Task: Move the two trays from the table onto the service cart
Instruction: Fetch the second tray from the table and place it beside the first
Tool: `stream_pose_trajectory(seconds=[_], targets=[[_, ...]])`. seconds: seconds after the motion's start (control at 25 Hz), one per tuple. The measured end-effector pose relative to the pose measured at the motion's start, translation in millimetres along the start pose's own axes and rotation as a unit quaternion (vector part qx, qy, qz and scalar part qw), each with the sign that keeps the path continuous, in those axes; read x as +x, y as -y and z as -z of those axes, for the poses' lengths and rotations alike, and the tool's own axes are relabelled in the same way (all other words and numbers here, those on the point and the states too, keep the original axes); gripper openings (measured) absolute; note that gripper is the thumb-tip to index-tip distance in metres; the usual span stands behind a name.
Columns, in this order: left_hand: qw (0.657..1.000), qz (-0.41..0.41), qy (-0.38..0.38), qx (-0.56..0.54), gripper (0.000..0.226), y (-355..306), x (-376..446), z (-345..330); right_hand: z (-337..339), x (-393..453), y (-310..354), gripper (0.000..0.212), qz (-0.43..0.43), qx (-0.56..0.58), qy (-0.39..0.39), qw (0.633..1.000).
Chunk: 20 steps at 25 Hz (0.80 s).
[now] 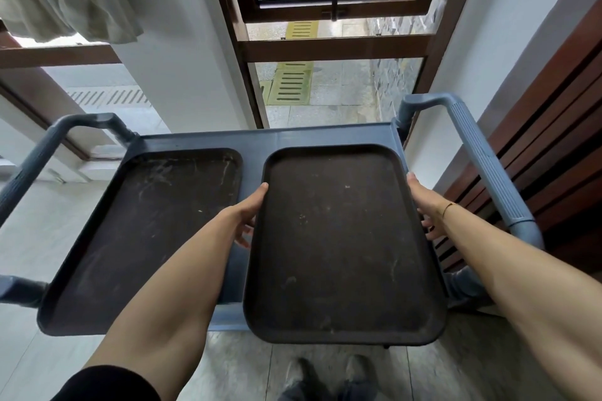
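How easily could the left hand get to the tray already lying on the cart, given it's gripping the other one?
Probably yes, once it lets go: the left hand sits beside the left tray, nothing between, but now grips the right tray.

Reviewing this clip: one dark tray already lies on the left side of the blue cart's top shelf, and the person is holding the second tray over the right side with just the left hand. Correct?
Not quite. The head view shows both hands on the second tray: the left hand grips its left edge and the right hand its right edge. The rest holds: the first tray lies on the left side of the blue cart.
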<state>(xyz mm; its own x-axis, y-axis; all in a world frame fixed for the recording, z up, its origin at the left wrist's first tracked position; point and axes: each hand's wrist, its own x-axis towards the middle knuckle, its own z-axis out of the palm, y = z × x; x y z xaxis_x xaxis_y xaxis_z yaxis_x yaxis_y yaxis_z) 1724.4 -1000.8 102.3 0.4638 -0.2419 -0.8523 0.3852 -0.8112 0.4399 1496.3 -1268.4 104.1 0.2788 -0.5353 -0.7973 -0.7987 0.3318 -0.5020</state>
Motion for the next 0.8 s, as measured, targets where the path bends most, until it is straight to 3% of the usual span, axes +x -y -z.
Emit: stream_pose_trajectory(seconds=[0.48, 0.8], targets=[[1.000, 0.007, 0.014, -0.017, 0.090, 8.2, 6.3, -1.7, -6.3, 16.8, -8.2, 0.088, 0.026, 0.022, -0.045, 0.998], [1.000, -0.018, -0.008, -0.018, 0.080, 15.6, 11.9, -6.7, -10.7, 21.3, -9.7, 0.083, 0.094, -0.118, -0.109, 0.983]])
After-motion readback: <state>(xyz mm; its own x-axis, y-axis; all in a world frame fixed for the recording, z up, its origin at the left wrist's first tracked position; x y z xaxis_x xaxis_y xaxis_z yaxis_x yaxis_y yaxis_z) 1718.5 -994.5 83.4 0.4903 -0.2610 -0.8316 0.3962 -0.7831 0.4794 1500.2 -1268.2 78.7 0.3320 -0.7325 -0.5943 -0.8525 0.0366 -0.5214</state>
